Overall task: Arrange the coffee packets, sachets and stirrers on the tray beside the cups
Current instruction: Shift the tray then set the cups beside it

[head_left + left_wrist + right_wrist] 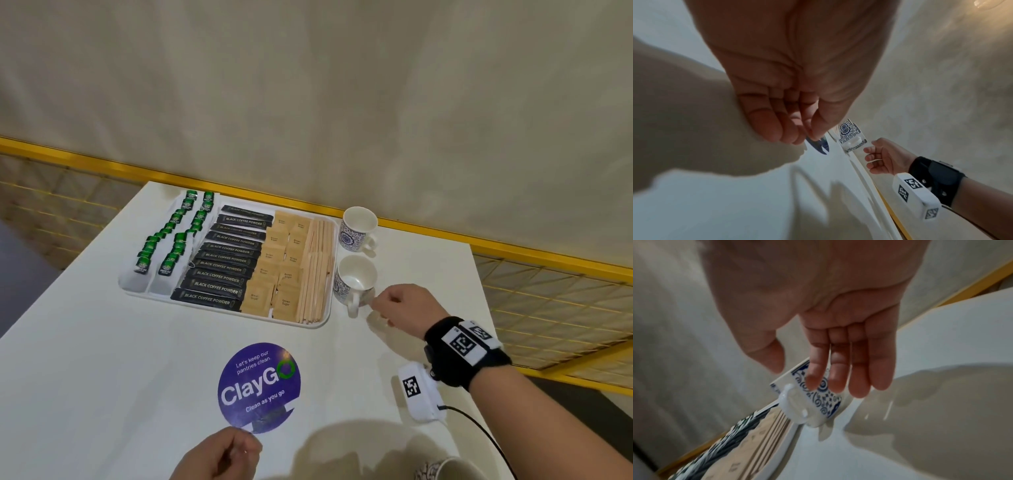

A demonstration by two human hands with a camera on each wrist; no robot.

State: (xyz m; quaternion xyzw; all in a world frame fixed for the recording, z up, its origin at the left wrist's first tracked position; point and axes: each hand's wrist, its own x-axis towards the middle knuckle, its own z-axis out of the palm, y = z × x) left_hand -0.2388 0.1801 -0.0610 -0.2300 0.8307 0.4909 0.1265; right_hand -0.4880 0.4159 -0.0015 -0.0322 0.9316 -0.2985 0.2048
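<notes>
White plastic forms the tray (pixel 318 322), on which the goods are laid in columns so that each kind can be found at a glance. Black coffee powder packets (pixel 219 270) are overlapped down the middle; brown sugar sachets (pixel 274 270) are set in two columns to their right; wooden stirrers (pixel 317 270) are laid lengthwise along the tray's right rim. Green tea bags (pixel 164 240) fill the tray's left side. Two blue-patterned cups are stood just off the tray's right rim, the far cup (pixel 358 229) behind the near cup (pixel 354 282), so that drinks things are kept together.

The right hand (pixel 404 306) is held just right of the near cup, its fingers (pixel 838 369) loosely extended and nothing gripped; whether the cup is touched cannot be told. It seems the cup is being nudged into line or has been let go. The left hand (pixel 219 455) is held well in front of the tray, its fingers (pixel 774 126) curled, at the edge of a round purple ClayGo sticker (pixel 259 387) on the worktop (pixel 102 377); whether it is pinched cannot be told. The arranging is judged nearly complete.
</notes>
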